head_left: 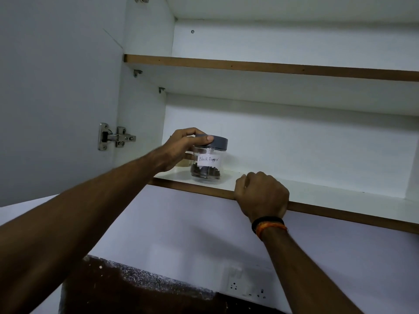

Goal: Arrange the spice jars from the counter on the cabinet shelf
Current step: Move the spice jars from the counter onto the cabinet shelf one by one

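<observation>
A clear spice jar (207, 165) with a grey lid and a white label reading "Black Pepper" stands upright on the lower cabinet shelf (317, 193), near its left end. Dark peppercorns fill its bottom. My left hand (181, 147) grips the jar by its lid from the left, thumb across the lid's front. Behind that hand a second jar (184, 163) shows only as a pale sliver. My right hand (260, 193) holds the shelf's brown front edge to the right of the jar, fingers curled over it.
The open cabinet door (56, 98) with its metal hinge (114, 137) stands at the left. An upper shelf (272, 68) runs above. Below, a white wall carries a socket panel (247, 288), and a dark speckled counter surface (136, 291) lies at the bottom.
</observation>
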Motion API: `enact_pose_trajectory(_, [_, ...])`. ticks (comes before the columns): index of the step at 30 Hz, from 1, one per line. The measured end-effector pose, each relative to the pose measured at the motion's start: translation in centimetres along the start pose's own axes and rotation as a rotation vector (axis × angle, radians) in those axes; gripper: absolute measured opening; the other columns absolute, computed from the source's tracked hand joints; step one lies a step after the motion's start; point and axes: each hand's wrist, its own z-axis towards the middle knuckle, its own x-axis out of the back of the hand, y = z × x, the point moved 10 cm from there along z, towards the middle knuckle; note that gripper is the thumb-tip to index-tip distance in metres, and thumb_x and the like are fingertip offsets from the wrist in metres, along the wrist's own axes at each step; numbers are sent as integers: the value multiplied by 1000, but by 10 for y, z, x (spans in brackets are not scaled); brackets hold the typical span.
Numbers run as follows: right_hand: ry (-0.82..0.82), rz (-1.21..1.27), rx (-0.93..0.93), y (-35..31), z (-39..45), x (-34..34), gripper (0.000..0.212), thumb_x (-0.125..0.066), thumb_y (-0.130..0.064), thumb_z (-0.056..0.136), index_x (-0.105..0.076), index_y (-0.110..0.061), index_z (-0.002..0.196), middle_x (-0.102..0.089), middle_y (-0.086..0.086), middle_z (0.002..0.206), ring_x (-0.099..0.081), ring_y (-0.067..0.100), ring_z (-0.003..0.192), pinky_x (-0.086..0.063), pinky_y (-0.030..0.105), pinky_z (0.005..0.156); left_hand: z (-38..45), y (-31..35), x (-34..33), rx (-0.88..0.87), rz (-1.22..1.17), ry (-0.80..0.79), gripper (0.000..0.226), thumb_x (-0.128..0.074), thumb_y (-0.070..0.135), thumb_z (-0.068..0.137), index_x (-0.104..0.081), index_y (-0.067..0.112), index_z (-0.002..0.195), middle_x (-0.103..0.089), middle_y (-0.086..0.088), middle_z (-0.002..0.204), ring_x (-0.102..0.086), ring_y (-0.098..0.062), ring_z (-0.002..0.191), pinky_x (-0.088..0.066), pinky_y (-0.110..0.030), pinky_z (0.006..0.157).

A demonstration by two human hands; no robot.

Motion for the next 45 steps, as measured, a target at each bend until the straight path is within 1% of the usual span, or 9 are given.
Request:
enact_pose_trajectory(6, [110,6,43,-2,-2,4,43,-39,-34,86,-59,-14,52,-51,1,49,-40,18,44,-33,23,49,24,-17,-6,1,84,-48,32,-67,26,93,-64,3,115,-70,-8,112,-65,-28,107,-55,-37,82])
enact_pose_trajectory(10, [168,22,69,-3,-3,8,43,-40,-33,86,-59,-13,53,-52,3,48,-41,19,44,-36,23,49,42,4,-4,-174,420,-114,22,-71,22,91,-74,7,107,-74,-5,109,-67,-19,105,-54,-38,93])
enact_pose_trajectory(13, [175,28,82,-4,-4,7,40,-44,-31,86,-59,-13,54,-52,3,49,-43,20,44,-42,26,49,58,12,-3,-257,693,-142,15,-72,20,90,-77,11,101,-76,0,101,-68,-15,99,-55,-41,92])
enact_pose_trajectory(17, [202,34,90,-4,-5,7,38,-47,-29,85,-58,-13,53,-51,3,48,-43,20,44,-43,27,49,77,2,-3,-282,872,-169,12,-71,21,91,-78,14,97,-77,3,95,-71,-14,93,-58,-40,89])
enact_pose_trajectory(28, [271,30,115,-6,-6,10,38,-47,-29,84,-54,-14,50,-46,1,45,-39,18,42,-39,24,47,111,-26,7,-268,1027,-166,6,-69,22,92,-73,19,90,-73,6,91,-66,-15,90,-55,-40,85])
enact_pose_trajectory(33, [282,16,118,-6,-7,11,37,-47,-29,84,-54,-14,51,-46,1,46,-36,16,43,-32,22,49,118,-33,8,-267,1046,-150,7,-67,20,92,-73,15,93,-72,3,92,-65,-19,90,-51,-38,83])
enact_pose_trajectory(38, [257,22,108,-5,-7,9,35,-52,-27,83,-56,-14,52,-47,1,46,-39,18,43,-40,25,48,122,-40,7,-269,1055,-129,9,-65,14,94,-71,10,99,-72,-6,99,-62,-24,91,-48,-37,83])
enact_pose_trajectory(41, [237,15,104,-5,-6,6,36,-51,-28,84,-56,-14,52,-47,1,47,-40,18,43,-40,25,48,122,-41,8,-262,1056,-127,10,-66,15,94,-71,10,101,-72,-7,101,-62,-25,93,-49,-39,85])
enact_pose_trajectory(45, [226,-5,105,-5,-4,6,36,-48,-29,84,-56,-14,53,-48,1,48,-37,17,44,-35,24,49,117,-40,7,-228,1052,-114,20,-66,16,94,-71,10,112,-71,-9,116,-62,-29,109,-45,-36,91])
